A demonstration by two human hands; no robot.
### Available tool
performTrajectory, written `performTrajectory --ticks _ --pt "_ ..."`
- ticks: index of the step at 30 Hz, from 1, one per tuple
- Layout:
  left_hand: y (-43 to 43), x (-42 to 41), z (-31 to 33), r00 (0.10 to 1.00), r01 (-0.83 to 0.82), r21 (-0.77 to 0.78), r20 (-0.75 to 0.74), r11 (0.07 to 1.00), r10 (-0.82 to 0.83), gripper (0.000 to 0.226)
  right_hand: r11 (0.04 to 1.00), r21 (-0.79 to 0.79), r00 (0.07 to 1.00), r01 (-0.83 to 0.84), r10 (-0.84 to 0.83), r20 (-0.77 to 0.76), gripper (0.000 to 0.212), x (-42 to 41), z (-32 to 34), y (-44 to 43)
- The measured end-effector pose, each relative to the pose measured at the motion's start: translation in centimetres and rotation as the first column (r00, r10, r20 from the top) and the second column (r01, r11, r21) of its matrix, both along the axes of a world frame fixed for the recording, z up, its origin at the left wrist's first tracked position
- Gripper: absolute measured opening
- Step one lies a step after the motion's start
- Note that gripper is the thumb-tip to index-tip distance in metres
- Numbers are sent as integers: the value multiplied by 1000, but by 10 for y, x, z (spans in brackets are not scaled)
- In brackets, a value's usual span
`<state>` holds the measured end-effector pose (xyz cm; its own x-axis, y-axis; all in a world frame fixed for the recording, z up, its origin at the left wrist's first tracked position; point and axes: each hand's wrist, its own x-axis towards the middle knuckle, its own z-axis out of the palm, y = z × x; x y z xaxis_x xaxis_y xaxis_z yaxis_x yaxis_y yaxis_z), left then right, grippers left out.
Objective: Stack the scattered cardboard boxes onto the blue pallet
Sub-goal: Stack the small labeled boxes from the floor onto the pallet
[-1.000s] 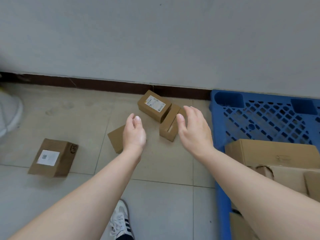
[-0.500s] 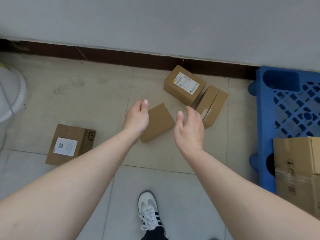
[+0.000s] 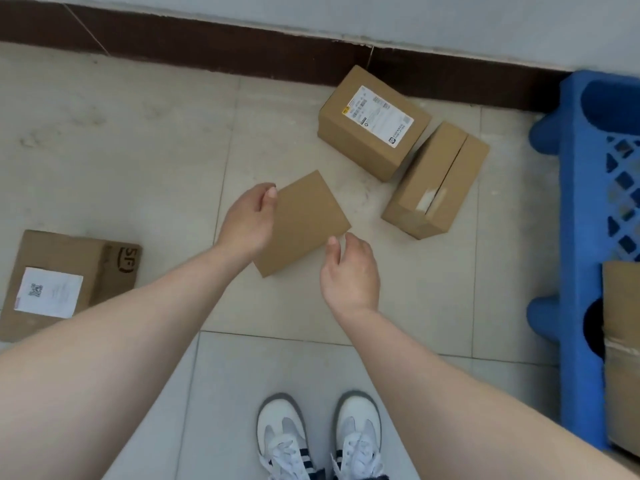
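The person's left hand (image 3: 247, 220) is gripping the left edge of the plain box (image 3: 304, 220), thumb on top. The right hand (image 3: 351, 268) is curling at the box's near right corner; contact is unclear. The box is lying on the tiled floor (image 3: 138, 150), well apart from the blue pallet (image 3: 581, 237).

This looks like a plain storage or parcel-handling corner. There is a bare tiled floor (image 3: 138, 150), a grey wall (image 3: 450, 19) with dark brown skirting (image 3: 207, 46), and a blue plastic pallet (image 3: 581, 237) at the right. Cardboard shipping boxes (image 3: 374, 123) lie about, 2 bearing white printed courier labels.
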<state>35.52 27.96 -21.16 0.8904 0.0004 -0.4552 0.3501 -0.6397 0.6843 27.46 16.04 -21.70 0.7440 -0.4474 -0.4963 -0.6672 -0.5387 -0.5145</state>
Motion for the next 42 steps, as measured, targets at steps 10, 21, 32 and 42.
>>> performTrajectory --ticks 10,21,32,42 --pt "8 35 -108 981 190 224 -75 956 -178 46 995 102 999 -17 23 -49 41 16 -108 1" --pt "14 -10 -136 999 -22 52 -37 998 24 48 982 183 997 -43 30 71 58 35 -128 -3" --pt "-22 -49 8 968 -250 -252 -96 935 233 47 989 66 960 -133 112 255 53 10 6 -41" --pt "-86 -93 190 950 -291 -420 -23 860 311 46 993 65 919 -96 63 389 50 -36 191 -102"
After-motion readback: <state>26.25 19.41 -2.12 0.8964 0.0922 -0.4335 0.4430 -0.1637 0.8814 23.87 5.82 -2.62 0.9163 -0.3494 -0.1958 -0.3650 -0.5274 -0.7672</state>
